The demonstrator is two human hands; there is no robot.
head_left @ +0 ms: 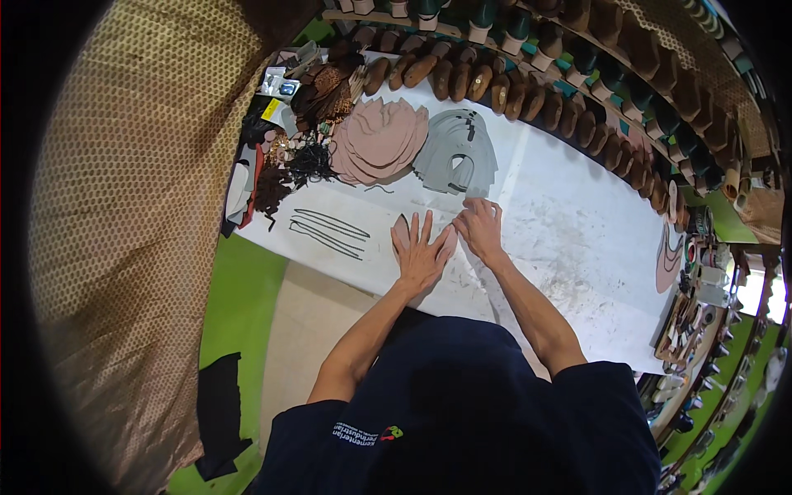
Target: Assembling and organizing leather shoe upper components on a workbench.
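My left hand (422,252) lies flat with fingers spread on a pink cut piece (399,228), which shows a dark edge at its left and is mostly hidden beneath the palm. Just to the right, my right hand (481,227) has its fingers bent and drawn together by the piece's right end; whatever they pinch is too small to make out. Several thin dark strips (330,233) lie left of my hands. Beyond them are a fanned stack of pink pieces (378,140) and a stack of grey curved pieces (450,157).
The white tabletop (569,239) has grey smudges. Brown shoe lasts (481,82) line its far edge, below shelves of more lasts. Dark cords (309,161) and scraps crowd the left end. Another pink piece (668,260) lies at the right end, near a tool tray (681,326).
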